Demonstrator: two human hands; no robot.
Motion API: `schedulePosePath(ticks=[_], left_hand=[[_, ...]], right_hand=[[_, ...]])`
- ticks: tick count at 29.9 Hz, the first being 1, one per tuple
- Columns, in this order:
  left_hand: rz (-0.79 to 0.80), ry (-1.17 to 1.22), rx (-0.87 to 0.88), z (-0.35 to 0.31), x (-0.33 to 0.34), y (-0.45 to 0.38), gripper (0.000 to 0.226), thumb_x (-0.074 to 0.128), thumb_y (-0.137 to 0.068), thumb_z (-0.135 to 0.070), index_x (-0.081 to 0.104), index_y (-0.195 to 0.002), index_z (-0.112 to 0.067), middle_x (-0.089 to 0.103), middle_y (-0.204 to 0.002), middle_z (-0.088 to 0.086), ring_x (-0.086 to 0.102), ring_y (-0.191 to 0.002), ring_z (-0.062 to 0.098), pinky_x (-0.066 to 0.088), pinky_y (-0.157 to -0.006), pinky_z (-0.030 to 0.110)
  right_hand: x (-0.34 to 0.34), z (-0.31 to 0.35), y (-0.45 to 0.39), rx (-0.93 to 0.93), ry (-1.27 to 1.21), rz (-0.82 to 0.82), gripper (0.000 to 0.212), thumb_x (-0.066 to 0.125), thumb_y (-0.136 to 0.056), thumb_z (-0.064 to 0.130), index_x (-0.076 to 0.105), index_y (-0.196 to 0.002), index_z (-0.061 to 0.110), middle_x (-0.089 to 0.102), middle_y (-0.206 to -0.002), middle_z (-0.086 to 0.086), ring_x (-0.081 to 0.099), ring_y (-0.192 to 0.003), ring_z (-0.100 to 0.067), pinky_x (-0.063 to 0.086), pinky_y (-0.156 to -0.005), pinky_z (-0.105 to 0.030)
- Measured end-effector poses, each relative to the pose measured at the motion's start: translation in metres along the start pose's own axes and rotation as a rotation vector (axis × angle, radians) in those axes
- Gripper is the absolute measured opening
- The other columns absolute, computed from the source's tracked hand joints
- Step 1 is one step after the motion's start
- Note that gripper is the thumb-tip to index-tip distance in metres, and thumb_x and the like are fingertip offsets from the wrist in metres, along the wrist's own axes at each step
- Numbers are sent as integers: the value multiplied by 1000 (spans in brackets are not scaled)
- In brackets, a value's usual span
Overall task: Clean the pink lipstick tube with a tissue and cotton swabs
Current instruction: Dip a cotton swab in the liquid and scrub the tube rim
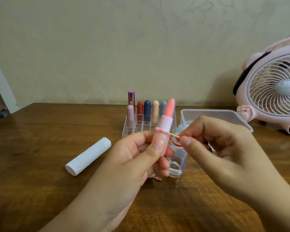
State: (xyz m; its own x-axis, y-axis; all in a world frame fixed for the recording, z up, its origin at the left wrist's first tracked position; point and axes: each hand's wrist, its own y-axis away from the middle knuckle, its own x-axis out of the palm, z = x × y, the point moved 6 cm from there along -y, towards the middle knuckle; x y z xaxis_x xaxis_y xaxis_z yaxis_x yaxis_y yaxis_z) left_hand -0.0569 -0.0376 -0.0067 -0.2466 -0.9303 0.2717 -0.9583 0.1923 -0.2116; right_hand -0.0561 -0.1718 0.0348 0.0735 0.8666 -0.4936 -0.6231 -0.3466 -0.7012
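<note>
My left hand [137, 153] grips the pink lipstick tube [165, 122] upright above the table, its coral stick wound out at the top. My right hand [213, 141] pinches a cotton swab [172, 133] by its wooden stem. The swab lies across the tube's collar, and its pink-stained tip pokes out on the tube's left side. A rolled white tissue [89, 155] lies on the wooden table [40, 148] to the left of my hands.
A small clear bottle [177, 163] of liquid, uncapped, stands just behind my hands. Further back are a clear organiser [132, 129] with several capped lipsticks and a clear plastic box [224, 114]. A pink desk fan [274, 91] stands at the right.
</note>
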Motion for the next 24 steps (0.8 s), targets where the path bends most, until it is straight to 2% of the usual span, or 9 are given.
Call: schedulePosePath(ticks=[5, 10, 12, 15, 20, 24], left_hand=[[4, -3, 12, -2, 1, 0, 16, 62, -70, -28, 74, -74, -17, 65, -64, 1, 56, -54, 9, 48, -52, 20], [-1, 24, 3, 1, 0, -1, 17, 62, -71, -27, 74, -76, -16, 65, -64, 1, 56, -53, 10, 49, -52, 22], [8, 20, 9, -1, 0, -1, 18, 61, -71, -27, 74, -76, -15, 65, -64, 1, 56, -53, 10, 49, -51, 22], [10, 42, 9, 0, 1, -1, 23, 59, -72, -25, 72, -82, -8, 65, -63, 2, 56, -53, 10, 49, -50, 21], [14, 49, -2, 2, 1, -1, 26, 59, -73, -24, 71, -82, -4, 64, -63, 3, 55, -52, 11, 49, -50, 22], [20, 49, -2, 0, 1, -1, 22, 59, -72, -25, 74, -79, -11, 64, -63, 3, 56, -53, 10, 49, -50, 22]], right_hand=[[-7, -2, -1, 0, -16, -84, 13, 57, -84, 28, 59, -73, 20, 58, -64, -5, 46, -50, -8, 36, -47, -14], [-1, 2, 0, -22, 15, -1, 15, 57, -83, 26, 60, -71, 18, 55, -61, -5, 45, -51, -10, 35, -48, -13], [-5, 1, 0, -15, -20, -51, 13, 57, -83, 27, 59, -72, 21, 58, -63, -5, 46, -50, -10, 36, -48, -15], [-9, -2, 0, -5, -40, -102, 11, 57, -84, 27, 58, -74, 23, 59, -64, -2, 45, -48, -3, 34, -48, -11], [0, 0, 0, -17, 8, -4, 13, 56, -83, 27, 58, -72, 21, 54, -61, -3, 44, -51, -9, 34, -48, -13], [-7, 0, 0, -10, -41, -70, 12, 57, -83, 28, 59, -73, 22, 58, -62, -1, 45, -48, -6, 36, -47, -15]])
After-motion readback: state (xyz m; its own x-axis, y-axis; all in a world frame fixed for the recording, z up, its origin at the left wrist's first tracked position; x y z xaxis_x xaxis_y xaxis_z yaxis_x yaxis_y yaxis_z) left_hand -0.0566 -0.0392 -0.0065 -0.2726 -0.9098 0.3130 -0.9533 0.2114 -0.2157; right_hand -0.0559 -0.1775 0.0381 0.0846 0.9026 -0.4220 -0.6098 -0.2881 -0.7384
